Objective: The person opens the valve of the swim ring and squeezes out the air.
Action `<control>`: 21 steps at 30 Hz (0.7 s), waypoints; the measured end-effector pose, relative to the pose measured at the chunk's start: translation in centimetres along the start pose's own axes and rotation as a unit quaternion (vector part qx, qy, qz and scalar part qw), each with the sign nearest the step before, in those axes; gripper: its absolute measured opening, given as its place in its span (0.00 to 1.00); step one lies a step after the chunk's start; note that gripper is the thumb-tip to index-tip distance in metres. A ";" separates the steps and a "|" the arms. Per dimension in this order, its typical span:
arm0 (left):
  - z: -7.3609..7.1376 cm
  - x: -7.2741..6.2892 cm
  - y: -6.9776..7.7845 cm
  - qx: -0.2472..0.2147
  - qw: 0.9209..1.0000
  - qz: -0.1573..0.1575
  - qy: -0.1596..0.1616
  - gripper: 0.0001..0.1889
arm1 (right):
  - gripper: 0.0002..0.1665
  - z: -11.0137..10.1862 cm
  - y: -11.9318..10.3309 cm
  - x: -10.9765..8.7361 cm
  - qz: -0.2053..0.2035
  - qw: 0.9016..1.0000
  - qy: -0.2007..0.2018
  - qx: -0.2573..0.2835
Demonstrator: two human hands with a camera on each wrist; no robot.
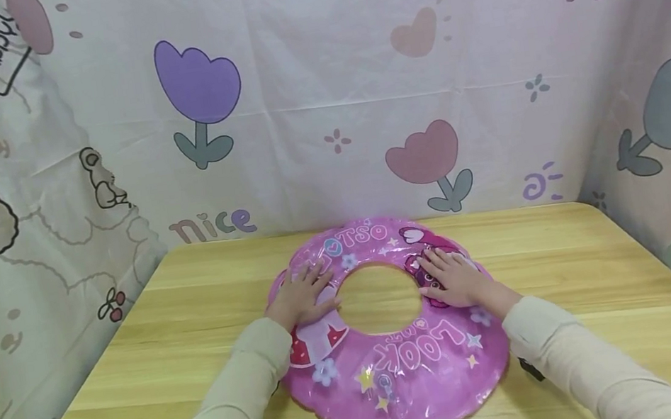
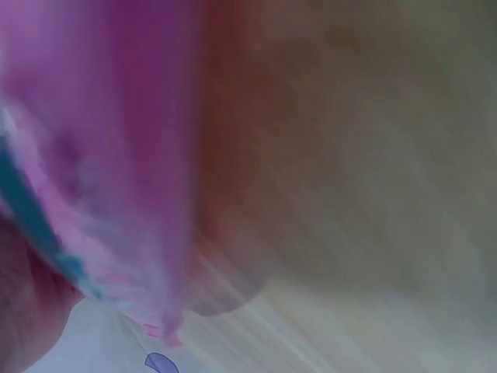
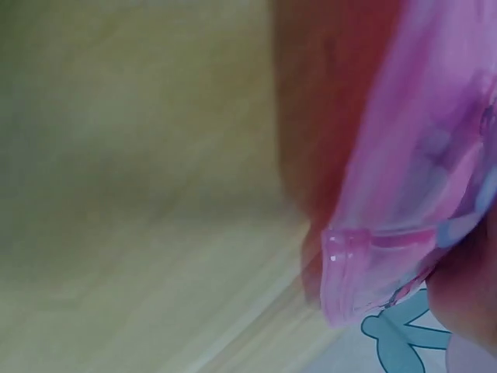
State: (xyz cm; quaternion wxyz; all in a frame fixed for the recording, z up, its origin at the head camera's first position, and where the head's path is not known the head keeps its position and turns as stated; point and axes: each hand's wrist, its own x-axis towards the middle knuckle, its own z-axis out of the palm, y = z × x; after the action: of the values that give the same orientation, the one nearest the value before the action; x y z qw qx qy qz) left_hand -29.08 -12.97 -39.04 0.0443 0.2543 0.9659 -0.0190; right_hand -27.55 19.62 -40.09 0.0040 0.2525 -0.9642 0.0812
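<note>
A pink inflatable swim ring (image 1: 426, 397), puffed up and printed with stars, flowers and lettering, lies flat on the wooden table. My left hand (image 1: 304, 296) rests on its left side with the fingers spread. On the opposite side my right hand (image 1: 451, 279) lies with straight, spread fingers over a printed cartoon figure. A small clear valve (image 1: 385, 383) shows on the near part of the ring. In the left wrist view the ring's edge (image 2: 147, 155) is blurred beside the hand; the right wrist view shows its seamed edge (image 3: 345, 264) close to the tabletop.
The light wooden table (image 1: 193, 294) extends around the ring. Behind it hangs a white printed cloth (image 1: 302, 64) with tulips and lettering, and more cloth hangs at both sides. A small black object (image 1: 532, 369) shows beside the right sleeve.
</note>
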 end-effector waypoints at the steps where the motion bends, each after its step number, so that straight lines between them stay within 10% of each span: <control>1: 0.1 0.0 -0.1 0.002 1.000 -0.001 -0.003 0.36 | 0.40 0.0 0.1 0.0 0.001 1.000 -0.007 0.000; 14: 0.8 0.1 0.1 -0.014 1.000 -0.006 -0.013 0.36 | 0.41 -0.1 0.2 0.3 0.034 0.995 -0.093 0.010; 21: 1.3 0.3 0.1 0.042 0.999 -0.001 0.006 0.37 | 0.41 0.2 0.0 0.1 0.027 0.997 -0.067 0.006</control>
State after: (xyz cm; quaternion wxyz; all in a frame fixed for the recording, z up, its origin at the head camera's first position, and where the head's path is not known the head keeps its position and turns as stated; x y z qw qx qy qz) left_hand -29.19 -12.85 -40.39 0.0275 0.2547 0.9649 -0.0584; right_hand -27.65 19.57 -40.30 -0.0645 0.2315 -0.9682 0.0695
